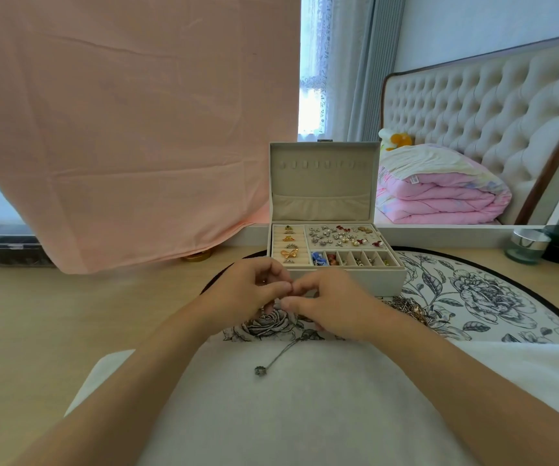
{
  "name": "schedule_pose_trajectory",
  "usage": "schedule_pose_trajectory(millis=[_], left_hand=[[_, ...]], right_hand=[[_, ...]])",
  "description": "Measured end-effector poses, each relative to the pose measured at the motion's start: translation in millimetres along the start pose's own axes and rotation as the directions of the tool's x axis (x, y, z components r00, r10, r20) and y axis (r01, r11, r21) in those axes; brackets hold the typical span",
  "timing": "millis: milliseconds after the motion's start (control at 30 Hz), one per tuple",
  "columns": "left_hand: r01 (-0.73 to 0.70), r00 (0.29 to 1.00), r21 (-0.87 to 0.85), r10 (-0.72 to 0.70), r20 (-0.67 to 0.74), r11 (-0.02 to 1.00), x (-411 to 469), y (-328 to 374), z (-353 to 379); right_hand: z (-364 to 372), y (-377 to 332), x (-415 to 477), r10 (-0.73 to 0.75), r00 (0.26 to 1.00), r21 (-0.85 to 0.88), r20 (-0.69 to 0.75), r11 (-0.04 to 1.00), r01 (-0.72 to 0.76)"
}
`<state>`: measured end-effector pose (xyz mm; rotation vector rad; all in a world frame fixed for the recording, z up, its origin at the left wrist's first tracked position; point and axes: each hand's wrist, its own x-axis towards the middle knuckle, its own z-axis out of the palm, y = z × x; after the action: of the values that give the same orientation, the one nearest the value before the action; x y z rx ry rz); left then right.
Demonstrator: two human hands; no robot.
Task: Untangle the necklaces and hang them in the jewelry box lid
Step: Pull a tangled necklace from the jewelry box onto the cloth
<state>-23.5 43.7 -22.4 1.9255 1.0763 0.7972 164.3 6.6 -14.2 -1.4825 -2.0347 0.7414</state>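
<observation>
Left hand (254, 292) and right hand (327, 309), fingertips meeting, both pinch one necklace (260, 370), whose chain trails back toward the person, while the lid (322, 185) with its hooks (318, 164) stands straight ahead beyond both hands.

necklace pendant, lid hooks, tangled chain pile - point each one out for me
necklace pendant (260, 370): head view, on the round charm at the chain's end.
lid hooks (316, 164): head view, on a hook mid-row in the open lid.
tangled chain pile (407, 309): head view, on the heap's centre.
</observation>
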Motion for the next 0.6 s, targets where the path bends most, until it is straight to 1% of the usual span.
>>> schedule_pose_trajectory(millis=[33, 67, 133, 200, 267, 333, 433, 533, 600], left_hand=[[0.004, 1.0, -0.04, -0.005, -0.01, 0.999, 0, 2, 1], [0.009, 1.0, -0.077, -0.01, -0.011, 0.997, 0, 3, 2], [0.002, 1.0, -0.096, -0.002, 0.001, 0.995, -1, 5, 0], [0.003, 0.999, -0.04, -0.001, 0.042, 0.999, -2, 7, -3], [0.033, 0.993, 0.012, -0.034, 0.116, 0.999, -3, 7, -8], [0.07, 0.987, 0.066, -0.079, 0.142, 0.995, -4, 3, -13], [0.112, 0.988, 0.151, -0.127, 0.092, 0.982, -5, -4, -19], [0.136, 0.989, 0.137, -0.143, 0.047, 0.981, -4, -7, -18], [0.109, 0.994, 0.119, -0.111, 0.016, 0.987, -4, -6, -15]], right_hand=[[1, 1, 1, 0.028, 1.0, 0.119, 0.0, 0.992, -0.028], [1, 3, 2, 0.065, 0.998, 0.19, -0.001, 0.98, -0.064], [-2, 5, 2, 0.103, 0.995, 0.28, -0.006, 0.955, -0.097], [-5, 8, 2, 0.099, 0.995, 0.32, -0.009, 0.943, -0.091], [-8, 10, 2, 0.08, 0.997, 0.294, -0.016, 0.953, -0.071], [-11, 13, 2, 0.084, 0.996, 0.237, -0.033, 0.969, -0.074], [-12, 17, 3, 0.096, 0.994, 0.147, -0.052, 0.985, -0.087], [-12, 20, 3, 0.087, 0.995, 0.081, -0.054, 0.993, -0.082], [-12, 20, 4, 0.077, 0.996, 0.042, -0.049, 0.996, -0.075]])
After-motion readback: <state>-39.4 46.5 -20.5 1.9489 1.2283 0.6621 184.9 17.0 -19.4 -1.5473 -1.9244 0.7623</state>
